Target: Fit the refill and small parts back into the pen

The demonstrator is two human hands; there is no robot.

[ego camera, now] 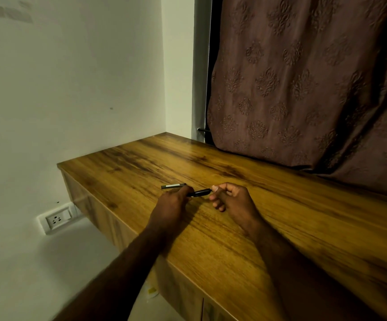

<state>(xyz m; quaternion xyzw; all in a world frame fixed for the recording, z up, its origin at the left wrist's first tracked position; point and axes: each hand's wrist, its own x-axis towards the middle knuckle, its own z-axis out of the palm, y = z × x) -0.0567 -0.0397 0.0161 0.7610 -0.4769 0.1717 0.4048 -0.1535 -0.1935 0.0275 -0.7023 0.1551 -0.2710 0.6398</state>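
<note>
Two hands meet above our wooden countertop [269, 205], under the brown curtain [303, 77]. Our left hand [172, 205] grips one end of a black pen [198, 193]; our right hand [231, 200] pinches the other. Just beyond lies a grey pen cap [173, 186].

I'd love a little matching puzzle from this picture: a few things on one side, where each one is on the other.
Things:
1. black pen
2. grey cap
3. socket
4. curtain

Places:
A. on the wall below the desk
B. hanging behind the desk
C. held between both hands
D. lying on the desk by the left hand

Pairs: 1-C, 2-D, 3-A, 4-B
</note>
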